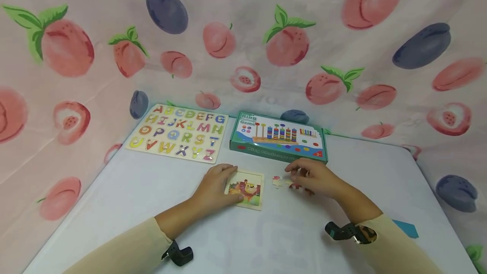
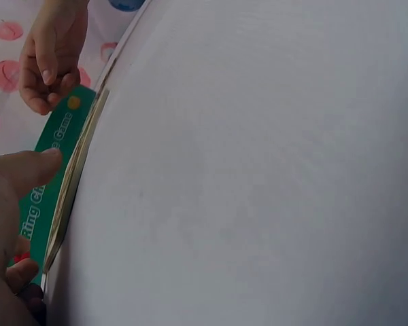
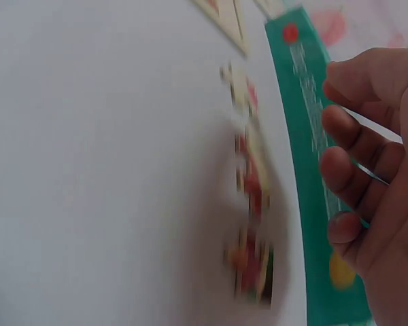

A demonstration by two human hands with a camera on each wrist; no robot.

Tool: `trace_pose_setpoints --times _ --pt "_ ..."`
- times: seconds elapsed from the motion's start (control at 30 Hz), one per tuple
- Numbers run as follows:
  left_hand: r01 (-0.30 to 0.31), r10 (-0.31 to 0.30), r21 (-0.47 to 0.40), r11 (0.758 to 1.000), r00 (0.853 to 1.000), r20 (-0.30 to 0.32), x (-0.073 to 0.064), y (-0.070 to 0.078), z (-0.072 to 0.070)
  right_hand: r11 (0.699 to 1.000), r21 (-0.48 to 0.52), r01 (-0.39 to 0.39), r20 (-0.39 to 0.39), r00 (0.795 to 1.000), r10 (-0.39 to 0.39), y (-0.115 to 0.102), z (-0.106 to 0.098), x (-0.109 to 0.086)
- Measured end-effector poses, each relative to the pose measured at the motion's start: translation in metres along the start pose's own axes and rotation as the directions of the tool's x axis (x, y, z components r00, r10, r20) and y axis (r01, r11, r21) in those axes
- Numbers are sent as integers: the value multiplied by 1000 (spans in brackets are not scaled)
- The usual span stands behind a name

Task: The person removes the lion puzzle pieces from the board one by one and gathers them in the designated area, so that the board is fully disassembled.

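Observation:
My left hand [image 1: 217, 187] holds the left side of a small wooden jigsaw tray [image 1: 262, 176], with the thumb at its front and the fingers at its back corner. A bear-like picture [image 1: 249, 189] fills the lower part of the tray; bare wood shows above. To the right, my right hand [image 1: 313, 176] hovers over loose jigsaw pieces, partly hiding them. Its fingers are loosely bent, with nothing between them in the right wrist view. A pale piece with pink [image 1: 277, 182] lies between tray and hand; red-patterned pieces [image 3: 250, 176] lie below the fingers.
An alphabet board [image 1: 179, 134] with colourful letters lies at the back left. Beside it, a green Ring Challenge Game box [image 1: 279, 136] stands close behind the tray and right hand. A flat blue thing [image 1: 406, 228] shows by the right sleeve. Fruit-print cloth [image 1: 220, 39] hangs behind the table.

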State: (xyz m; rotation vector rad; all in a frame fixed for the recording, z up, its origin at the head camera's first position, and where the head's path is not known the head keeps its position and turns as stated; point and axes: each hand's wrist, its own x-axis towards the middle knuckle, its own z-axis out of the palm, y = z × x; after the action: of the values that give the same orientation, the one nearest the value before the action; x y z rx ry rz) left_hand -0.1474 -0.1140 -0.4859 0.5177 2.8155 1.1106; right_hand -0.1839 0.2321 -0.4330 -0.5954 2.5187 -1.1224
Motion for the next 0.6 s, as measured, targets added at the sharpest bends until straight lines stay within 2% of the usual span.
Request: trace_pose_setpoints --times 0.2,0.33,0.43,0.6 --pt "-32 31 99 995 999 17 -6 -6 -6 988 -77 137 41 990 -134 -27 20 24" --pt "-40 39 129 991 999 10 -6 -8 -6 973 -74 217 83 974 -211 -43 35 42" --pt "-40 39 140 989 999 8 -5 -9 -6 968 -76 239 114 967 -230 -51 47 55" --pt "-29 28 131 991 1000 8 -5 -9 -8 980 -61 190 161 971 -178 -60 70 74"
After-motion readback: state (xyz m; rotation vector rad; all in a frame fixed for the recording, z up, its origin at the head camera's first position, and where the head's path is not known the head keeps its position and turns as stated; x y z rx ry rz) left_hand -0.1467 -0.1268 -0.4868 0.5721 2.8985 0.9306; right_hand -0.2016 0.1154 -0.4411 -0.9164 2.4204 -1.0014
